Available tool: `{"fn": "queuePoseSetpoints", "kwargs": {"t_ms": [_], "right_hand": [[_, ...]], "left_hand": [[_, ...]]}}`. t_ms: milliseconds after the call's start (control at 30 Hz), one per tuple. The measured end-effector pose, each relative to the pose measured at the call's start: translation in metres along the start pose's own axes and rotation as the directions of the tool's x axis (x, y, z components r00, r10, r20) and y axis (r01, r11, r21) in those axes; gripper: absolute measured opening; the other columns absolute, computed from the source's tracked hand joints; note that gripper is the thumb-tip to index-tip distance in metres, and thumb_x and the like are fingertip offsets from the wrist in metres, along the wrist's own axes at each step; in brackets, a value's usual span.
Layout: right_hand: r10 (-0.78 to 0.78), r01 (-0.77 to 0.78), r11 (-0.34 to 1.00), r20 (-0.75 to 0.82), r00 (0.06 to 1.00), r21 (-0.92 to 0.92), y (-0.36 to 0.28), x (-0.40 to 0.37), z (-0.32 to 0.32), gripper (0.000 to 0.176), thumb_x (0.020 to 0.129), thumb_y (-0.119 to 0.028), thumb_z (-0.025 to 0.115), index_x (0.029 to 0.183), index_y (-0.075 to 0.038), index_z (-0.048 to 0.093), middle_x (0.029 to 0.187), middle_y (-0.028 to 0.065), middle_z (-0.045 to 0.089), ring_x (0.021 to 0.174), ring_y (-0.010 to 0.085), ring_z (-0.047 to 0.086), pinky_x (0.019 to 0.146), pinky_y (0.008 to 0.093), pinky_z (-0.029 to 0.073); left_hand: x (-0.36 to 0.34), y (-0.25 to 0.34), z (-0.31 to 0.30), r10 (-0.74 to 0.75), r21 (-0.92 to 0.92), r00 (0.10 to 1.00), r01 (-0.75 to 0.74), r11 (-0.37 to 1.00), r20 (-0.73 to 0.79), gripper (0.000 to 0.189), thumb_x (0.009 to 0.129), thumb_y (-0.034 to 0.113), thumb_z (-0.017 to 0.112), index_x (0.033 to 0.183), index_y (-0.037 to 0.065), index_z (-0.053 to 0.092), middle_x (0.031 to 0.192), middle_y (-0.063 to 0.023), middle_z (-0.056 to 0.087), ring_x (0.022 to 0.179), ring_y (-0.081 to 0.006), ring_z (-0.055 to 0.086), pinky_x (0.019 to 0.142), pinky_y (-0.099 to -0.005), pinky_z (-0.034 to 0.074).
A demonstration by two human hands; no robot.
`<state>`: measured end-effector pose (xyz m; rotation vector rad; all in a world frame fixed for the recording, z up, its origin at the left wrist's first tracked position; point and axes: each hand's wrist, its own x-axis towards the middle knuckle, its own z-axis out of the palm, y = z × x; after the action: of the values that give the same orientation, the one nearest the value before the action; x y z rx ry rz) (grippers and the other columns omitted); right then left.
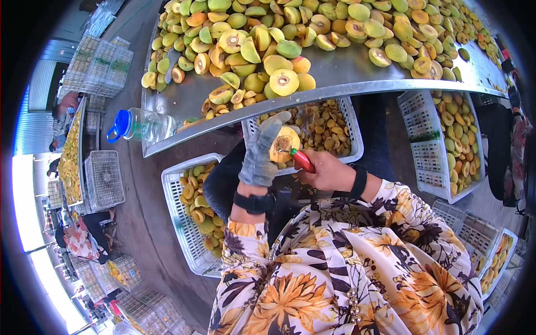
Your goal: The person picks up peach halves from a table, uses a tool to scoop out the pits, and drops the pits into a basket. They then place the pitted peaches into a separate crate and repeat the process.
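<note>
My left hand, in a grey glove, holds a halved yellow fruit with its cut face and brown centre showing. My bare right hand is closed around the red handle of a small tool. The tool's green-collared tip touches the fruit near its centre. Both hands are just below the metal table's front edge, over a white crate holding small brown and yellow pieces. Many halved green and yellow fruits are heaped on the metal table.
A clear bottle with a blue cap lies at the table's left corner. White crates of fruit stand at the left and right. Stacked crates and several other people are farther off at the left; a person sits at the right edge.
</note>
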<state>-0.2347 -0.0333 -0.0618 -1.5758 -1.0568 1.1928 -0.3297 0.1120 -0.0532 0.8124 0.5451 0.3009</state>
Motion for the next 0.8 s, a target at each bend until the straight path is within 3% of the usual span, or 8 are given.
{"fn": "queuePoseSetpoints", "kwargs": {"t_ms": [100, 200, 267, 400, 500, 600, 667, 800], "right_hand": [[-0.248, 0.244, 0.967, -0.049, 0.968, -0.078, 0.004, 0.0, 0.005, 0.016, 0.074, -0.008, 0.056, 0.086, 0.0, 0.048, 0.061, 0.0147, 0.053, 0.05, 0.0248, 0.055, 0.048, 0.0325, 0.043], [-0.167, 0.165, 0.981, -0.013, 0.986, -0.101, -0.017, -0.001, 0.008, 0.015, 0.074, -0.007, 0.055, 0.086, 0.0, 0.048, 0.06, 0.0138, 0.053, 0.049, 0.0246, 0.054, 0.047, 0.0322, 0.043], [0.161, -0.188, 0.962, 0.147, 0.976, 0.199, -0.03, -0.004, 0.012, 0.011, 0.075, -0.006, 0.053, 0.082, -0.003, 0.046, 0.054, 0.0068, 0.049, 0.05, 0.0179, 0.053, 0.05, 0.0309, 0.042], [0.162, -0.215, 0.93, 0.193, 0.968, 0.299, -0.026, -0.003, 0.016, 0.009, 0.075, -0.005, 0.051, 0.082, -0.004, 0.045, 0.053, 0.0047, 0.048, 0.044, 0.0135, 0.049, 0.042, 0.0277, 0.04], [-0.241, 0.239, 0.969, -0.026, 0.97, -0.063, -0.004, -0.004, 0.025, 0.007, 0.077, -0.006, 0.05, 0.083, -0.005, 0.046, 0.054, 0.0025, 0.048, 0.041, 0.0092, 0.047, 0.037, 0.025, 0.038], [0.08, -0.107, 0.983, 0.178, 0.981, 0.148, -0.027, -0.007, 0.016, 0.007, 0.079, -0.006, 0.049, 0.085, -0.005, 0.046, 0.055, 0.0006, 0.046, 0.04, 0.0076, 0.043, 0.037, 0.0241, 0.036], [0.204, -0.433, 0.756, 0.452, 0.868, 0.491, -0.032, -0.005, 0.012, 0.009, 0.082, -0.005, 0.049, 0.091, -0.006, 0.046, 0.054, -0.0008, 0.041, 0.04, 0.0058, 0.039, 0.036, 0.0227, 0.034], [0.13, -0.566, 0.524, 0.598, 0.791, 0.636, -0.035, -0.004, 0.009, 0.014, 0.084, -0.005, 0.049, 0.097, -0.005, 0.045, 0.052, -0.0016, 0.036, 0.038, 0.0036, 0.033, 0.034, 0.0205, 0.03]], "left_hand": [[-0.008, -0.009, 0.018, 0.268, -0.114, 0.946, -0.291, 0.95, -0.185, 0.032, 0.079, 0.017, 0.065, 0.104, 0.0, 0.052, 0.088, -0.0096, 0.06, 0.073, -0.0198, 0.062, 0.059, -0.0306, 0.054], [0.0, -0.02, 0.008, 0.241, -0.148, 0.927, -0.292, 0.945, -0.287, 0.035, 0.08, 0.015, 0.064, 0.108, 0.002, 0.049, 0.086, -0.0092, 0.06, 0.071, -0.0196, 0.061, 0.059, -0.0309, 0.054], [0.001, -0.021, 0.008, 0.27, -0.141, 0.908, -0.328, 0.934, -0.319, 0.038, 0.08, 0.014, 0.063, 0.112, 0.003, 0.045, 0.085, -0.0094, 0.06, 0.07, -0.0198, 0.062, 0.058, -0.0308, 0.054], [-0.002, -0.008, 0.006, 0.198, -0.075, 0.954, -0.219, 0.973, -0.227, 0.027, 0.081, 0.018, 0.062, 0.099, 0.0, 0.055, 0.082, -0.011, 0.061, 0.069, -0.0214, 0.062, 0.057, -0.032, 0.054], [-0.006, 0.003, -0.005, -0.002, -0.006, 0.998, 0.002, 1.0, -0.062, 0.025, 0.081, 0.021, 0.06, 0.093, -0.001, 0.058, 0.08, -0.0125, 0.062, 0.068, -0.0216, 0.062, 0.056, -0.0332, 0.053], [-0.007, 0.009, -0.002, -0.056, 0.018, 0.998, 0.056, 0.998, 0.006, 0.026, 0.08, 0.021, 0.061, 0.092, -0.001, 0.058, 0.079, -0.0143, 0.062, 0.066, -0.0228, 0.062, 0.057, -0.0335, 0.053], [-0.009, 0.006, 0.001, 0.031, -0.077, 0.999, -0.031, 0.997, -0.006, 0.025, 0.075, 0.019, 0.068, 0.087, -0.002, 0.061, 0.081, -0.013, 0.063, 0.064, -0.022, 0.062, 0.056, -0.0329, 0.055], [0.008, -0.021, -0.007, 0.312, 0.029, 0.94, -0.311, 0.95, -0.138, 0.033, 0.081, 0.032, 0.062, 0.092, 0.002, 0.056, 0.079, -0.0137, 0.061, 0.063, -0.0235, 0.061, 0.055, -0.0333, 0.052]]}}
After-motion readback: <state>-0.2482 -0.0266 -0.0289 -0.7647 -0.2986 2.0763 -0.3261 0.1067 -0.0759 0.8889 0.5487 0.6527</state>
